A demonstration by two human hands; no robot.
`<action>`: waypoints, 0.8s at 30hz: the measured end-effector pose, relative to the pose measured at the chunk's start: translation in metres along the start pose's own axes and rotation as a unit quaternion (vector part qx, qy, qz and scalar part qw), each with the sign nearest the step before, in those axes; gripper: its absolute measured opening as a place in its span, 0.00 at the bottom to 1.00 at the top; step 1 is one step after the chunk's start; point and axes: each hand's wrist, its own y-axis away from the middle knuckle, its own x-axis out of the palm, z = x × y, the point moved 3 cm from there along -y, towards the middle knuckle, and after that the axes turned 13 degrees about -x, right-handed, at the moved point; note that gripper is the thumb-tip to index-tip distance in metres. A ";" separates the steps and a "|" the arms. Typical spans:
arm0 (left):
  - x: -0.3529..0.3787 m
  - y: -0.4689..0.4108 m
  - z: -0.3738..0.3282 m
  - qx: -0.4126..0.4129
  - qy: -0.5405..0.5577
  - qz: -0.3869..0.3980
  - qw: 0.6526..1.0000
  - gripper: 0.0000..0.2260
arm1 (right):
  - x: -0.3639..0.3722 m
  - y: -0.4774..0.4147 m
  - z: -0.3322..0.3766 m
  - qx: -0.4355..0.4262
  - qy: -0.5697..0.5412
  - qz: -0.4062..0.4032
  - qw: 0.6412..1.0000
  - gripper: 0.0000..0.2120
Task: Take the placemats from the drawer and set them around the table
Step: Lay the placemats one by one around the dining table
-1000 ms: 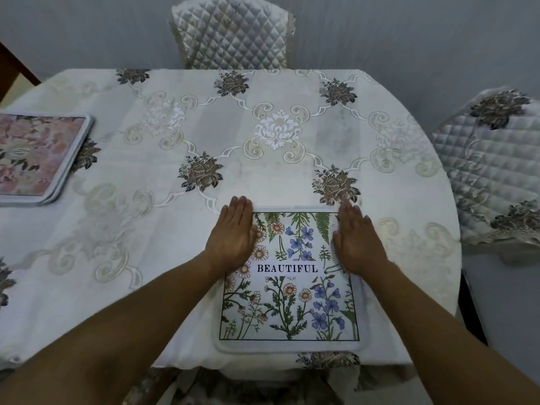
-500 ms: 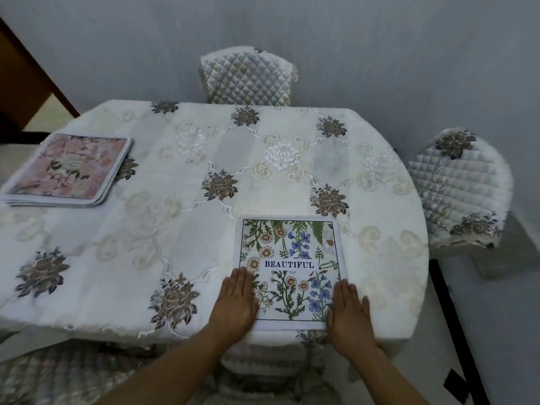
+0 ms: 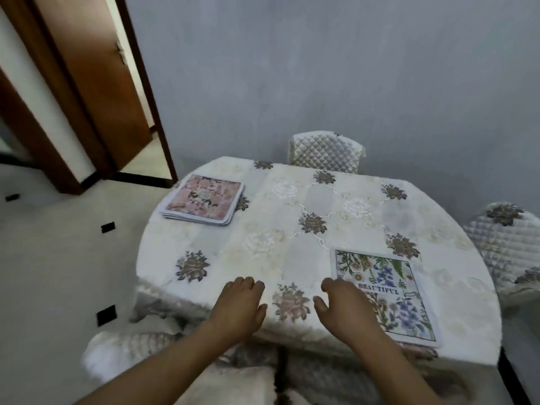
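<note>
A white placemat with blue and orange flowers and the word BEAUTIFUL (image 3: 388,290) lies flat at the table's near right edge. A small stack of placemats with a pink floral one on top (image 3: 203,200) rests at the far left of the table. My left hand (image 3: 238,306) hovers over the near edge, fingers loosely apart, holding nothing. Also empty, my right hand (image 3: 342,306) hangs with curled, spread fingers just left of the BEAUTIFUL mat, overlapping its left edge in view.
The round table (image 3: 292,235) wears a cream embroidered cloth. Quilted chairs stand at the far side (image 3: 325,152), at the right (image 3: 508,247) and just below my arms (image 3: 131,349). A brown door (image 3: 96,83) is open at the left, beside white floor.
Both hands have lifted off the BEAUTIFUL mat and shifted left of it. The view has pulled back and turned left, bringing the door and floor into sight.
</note>
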 end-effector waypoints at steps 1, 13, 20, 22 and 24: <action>-0.014 0.016 0.032 -0.009 0.004 -0.011 1.000 0.15 | 0.002 -0.008 0.034 -0.013 -0.004 -0.008 1.000 0.15; -0.095 0.103 0.308 -0.160 0.030 -0.043 0.986 0.12 | 0.032 -0.118 0.312 -0.130 -0.022 0.012 0.991 0.15; -0.094 0.046 0.378 -0.134 0.011 -0.035 0.990 0.13 | 0.067 -0.197 0.359 -0.113 -0.024 0.016 0.993 0.13; -0.097 0.021 0.402 -0.124 0.009 -0.036 0.992 0.13 | 0.082 -0.229 0.367 -0.108 -0.028 0.010 0.994 0.15; -0.101 -0.001 0.427 -0.121 0.014 -0.027 0.992 0.13 | 0.092 -0.260 0.374 -0.101 -0.041 0.007 0.994 0.16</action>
